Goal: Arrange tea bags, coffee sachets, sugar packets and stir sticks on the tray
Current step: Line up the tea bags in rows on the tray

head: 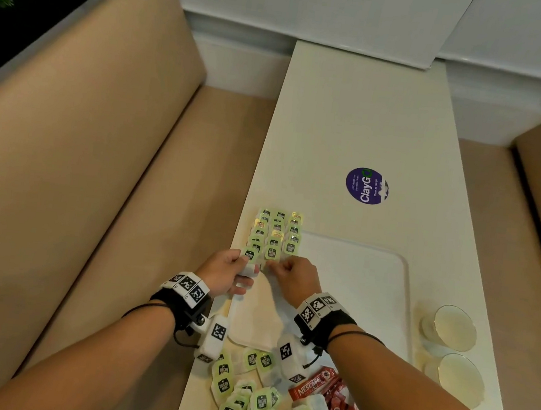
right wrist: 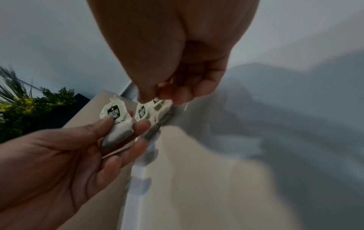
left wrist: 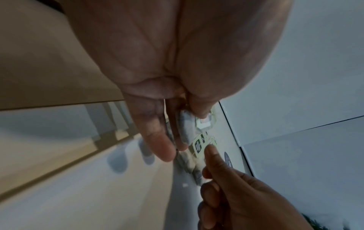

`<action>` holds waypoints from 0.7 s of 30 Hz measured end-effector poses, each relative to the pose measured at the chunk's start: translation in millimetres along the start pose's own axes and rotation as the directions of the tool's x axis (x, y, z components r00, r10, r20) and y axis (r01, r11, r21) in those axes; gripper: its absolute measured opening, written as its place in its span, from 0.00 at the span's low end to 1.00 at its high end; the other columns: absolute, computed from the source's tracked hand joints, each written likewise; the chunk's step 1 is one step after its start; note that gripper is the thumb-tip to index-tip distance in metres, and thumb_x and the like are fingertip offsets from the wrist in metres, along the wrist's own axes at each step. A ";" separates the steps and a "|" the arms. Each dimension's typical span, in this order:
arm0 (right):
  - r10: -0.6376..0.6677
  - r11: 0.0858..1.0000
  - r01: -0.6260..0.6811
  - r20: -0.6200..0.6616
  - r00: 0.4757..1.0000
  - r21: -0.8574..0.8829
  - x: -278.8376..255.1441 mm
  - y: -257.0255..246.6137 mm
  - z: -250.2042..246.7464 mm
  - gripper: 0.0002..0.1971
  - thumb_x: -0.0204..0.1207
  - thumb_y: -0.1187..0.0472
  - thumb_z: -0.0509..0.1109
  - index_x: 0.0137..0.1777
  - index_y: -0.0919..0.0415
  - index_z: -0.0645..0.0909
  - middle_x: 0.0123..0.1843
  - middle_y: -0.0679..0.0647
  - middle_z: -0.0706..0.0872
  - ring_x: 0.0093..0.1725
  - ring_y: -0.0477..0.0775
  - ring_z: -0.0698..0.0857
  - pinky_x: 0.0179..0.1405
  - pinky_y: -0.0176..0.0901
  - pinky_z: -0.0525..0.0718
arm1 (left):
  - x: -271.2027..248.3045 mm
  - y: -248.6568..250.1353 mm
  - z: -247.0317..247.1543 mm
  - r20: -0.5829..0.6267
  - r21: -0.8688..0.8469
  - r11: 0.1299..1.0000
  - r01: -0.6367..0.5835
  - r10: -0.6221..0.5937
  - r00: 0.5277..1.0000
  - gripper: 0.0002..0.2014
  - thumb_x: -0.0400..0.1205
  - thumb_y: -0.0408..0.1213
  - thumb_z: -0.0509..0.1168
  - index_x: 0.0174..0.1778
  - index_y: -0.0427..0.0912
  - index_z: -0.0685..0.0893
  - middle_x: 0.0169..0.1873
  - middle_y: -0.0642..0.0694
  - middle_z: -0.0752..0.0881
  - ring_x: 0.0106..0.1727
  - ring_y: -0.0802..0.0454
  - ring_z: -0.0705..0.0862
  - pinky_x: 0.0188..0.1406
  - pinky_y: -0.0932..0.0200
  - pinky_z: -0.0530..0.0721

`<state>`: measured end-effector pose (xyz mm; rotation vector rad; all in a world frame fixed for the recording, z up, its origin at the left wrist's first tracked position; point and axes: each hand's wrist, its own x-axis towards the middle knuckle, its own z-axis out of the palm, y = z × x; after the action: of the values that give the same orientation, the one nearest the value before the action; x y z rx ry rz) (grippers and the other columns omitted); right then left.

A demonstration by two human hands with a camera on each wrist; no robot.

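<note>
The white tray (head: 364, 283) is carrying three rows of green-tagged tea bags (head: 276, 232) along its left edge, the rows running lengthwise away from the person. At the near end of those rows, the left hand (head: 227, 272) is pinching one tea bag (right wrist: 116, 123) between thumb and fingers, tag facing up. The right hand (head: 294, 276) is pinching another tea bag's tag (right wrist: 142, 112) with curled fingertips. A loose tea bag pile (head: 250, 401) and red Nescafe sachets (head: 330, 407) are lying near the tray's closest edge, two glass cups (head: 452, 347) at its right.

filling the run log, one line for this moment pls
left hand: holds tea bag | right hand: pinches tea bag in rows | tray
</note>
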<state>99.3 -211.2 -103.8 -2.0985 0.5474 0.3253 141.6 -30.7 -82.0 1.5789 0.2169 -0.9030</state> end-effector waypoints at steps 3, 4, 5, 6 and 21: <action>-0.129 0.988 0.121 0.086 0.988 0.096 -1.9 -1.5 3.3 0.12 0.79 0.45 0.74 0.44 0.52 0.87 0.34 0.49 0.88 0.31 0.44 0.82 0.43 0.48 0.85 | -2.4 2.8 4.3 0.048 0.019 1.000 0.010 -0.011 0.999 0.11 0.92 0.38 0.55 0.49 0.40 0.80 0.45 0.42 0.89 0.43 0.44 0.89 0.33 0.58 0.88; -0.153 0.982 0.140 0.100 0.983 0.128 -2.1 -1.7 4.4 0.09 0.80 0.46 0.74 0.51 0.51 0.86 0.37 0.49 0.90 0.32 0.40 0.83 0.46 0.48 0.87 | -2.7 3.1 5.8 0.070 0.033 0.999 0.010 -0.012 0.997 0.11 0.92 0.39 0.56 0.50 0.40 0.81 0.45 0.42 0.88 0.44 0.43 0.89 0.34 0.58 0.88; -0.174 0.976 0.157 0.104 0.979 0.150 -2.0 -2.0 4.3 0.08 0.81 0.48 0.74 0.55 0.49 0.85 0.37 0.48 0.91 0.31 0.37 0.83 0.47 0.45 0.87 | -3.3 3.5 7.1 0.090 0.050 0.999 0.008 -0.013 0.996 0.11 0.92 0.39 0.56 0.52 0.38 0.81 0.46 0.41 0.88 0.45 0.43 0.89 0.35 0.58 0.88; -0.191 0.972 0.174 0.099 0.977 0.156 -2.1 -2.4 4.4 0.07 0.82 0.50 0.73 0.56 0.48 0.83 0.37 0.48 0.90 0.31 0.36 0.83 0.46 0.43 0.86 | -3.4 3.6 8.1 0.105 0.067 0.998 0.005 -0.012 0.994 0.11 0.92 0.40 0.57 0.54 0.37 0.81 0.47 0.40 0.87 0.46 0.42 0.89 0.36 0.58 0.88; -0.163 0.986 0.160 0.113 0.980 0.040 -4.7 7.4 -3.9 0.16 0.83 0.50 0.71 0.37 0.58 0.80 0.35 0.57 0.85 0.32 0.53 0.81 0.43 0.55 0.85 | 6.6 4.4 16.3 -0.039 0.054 0.998 -0.032 0.034 0.999 0.03 0.87 0.33 0.65 0.49 0.39 0.79 0.41 0.37 0.87 0.34 0.44 0.86 0.27 0.58 0.86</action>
<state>91.7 -216.8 -105.0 -2.0646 0.3091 0.3405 141.9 -48.8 -82.2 1.6465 0.1952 -0.8584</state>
